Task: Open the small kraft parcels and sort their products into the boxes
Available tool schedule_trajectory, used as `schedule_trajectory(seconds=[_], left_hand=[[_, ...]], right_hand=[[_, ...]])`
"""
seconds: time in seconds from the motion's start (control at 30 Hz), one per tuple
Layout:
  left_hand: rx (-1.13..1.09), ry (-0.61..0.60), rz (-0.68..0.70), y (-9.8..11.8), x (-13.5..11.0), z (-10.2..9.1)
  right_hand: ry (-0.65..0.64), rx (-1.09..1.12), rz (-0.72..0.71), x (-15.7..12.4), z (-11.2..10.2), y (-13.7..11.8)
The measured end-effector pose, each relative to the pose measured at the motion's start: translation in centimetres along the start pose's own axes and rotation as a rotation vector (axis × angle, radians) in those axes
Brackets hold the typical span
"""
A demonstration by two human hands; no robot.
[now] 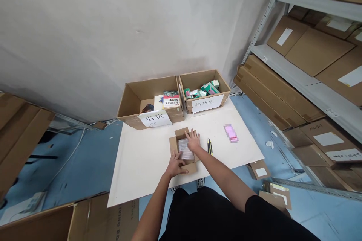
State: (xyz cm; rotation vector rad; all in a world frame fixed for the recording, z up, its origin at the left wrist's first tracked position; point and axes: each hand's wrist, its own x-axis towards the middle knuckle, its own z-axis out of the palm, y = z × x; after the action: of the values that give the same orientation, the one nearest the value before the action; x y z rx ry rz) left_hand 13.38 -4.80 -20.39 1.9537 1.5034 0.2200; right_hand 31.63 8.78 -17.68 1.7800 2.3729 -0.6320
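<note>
A small open cardboard box [177, 136] sits on a white board [141, 158] in front of me. Inside it lies a pale wrapped item [185, 149]. My left hand [175, 165] rests on the box's near left edge, fingers stretched over the rim. My right hand [193, 140] lies on the box's right side, fingers spread flat over the flap and the wrapped item. A black and yellow utility knife [209, 146] lies just right of my right hand.
Two open cartons with paper labels stand at the board's far edge: the left carton [132, 99] holds books, the right carton [223, 84] small green boxes. A pink item [231, 133] lies to the right. Metal shelving [311, 86] with flat cartons fills the right side.
</note>
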Motion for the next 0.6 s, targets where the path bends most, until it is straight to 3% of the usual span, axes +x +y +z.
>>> schedule_trajectory(seconds=[0.1, 0.2, 0.33, 0.43, 0.6], left_hand=[[0.049, 0.001, -0.017, 0.6, 0.1, 0.3], [0.094, 0.079, -0.075, 1.5, 0.1, 1.1], [0.136, 0.177, -0.082, 2.4, -0.5, 2.3], [0.154, 0.247, -0.073, 2.8, -1.1, 2.9], [0.161, 0.331, -0.058, 3.2, -1.5, 3.8]], right_hand=[[-0.06, -0.01, 0.051, 1.4, -0.6, -0.4], [0.025, 0.006, 0.032, 1.3, -0.5, -1.1], [0.187, 0.069, -0.204, -0.2, 2.0, -2.4], [0.033, 0.091, -0.316, -0.9, 4.7, -3.1], [-0.182, -0.001, -0.178, 0.9, 7.4, -2.5]])
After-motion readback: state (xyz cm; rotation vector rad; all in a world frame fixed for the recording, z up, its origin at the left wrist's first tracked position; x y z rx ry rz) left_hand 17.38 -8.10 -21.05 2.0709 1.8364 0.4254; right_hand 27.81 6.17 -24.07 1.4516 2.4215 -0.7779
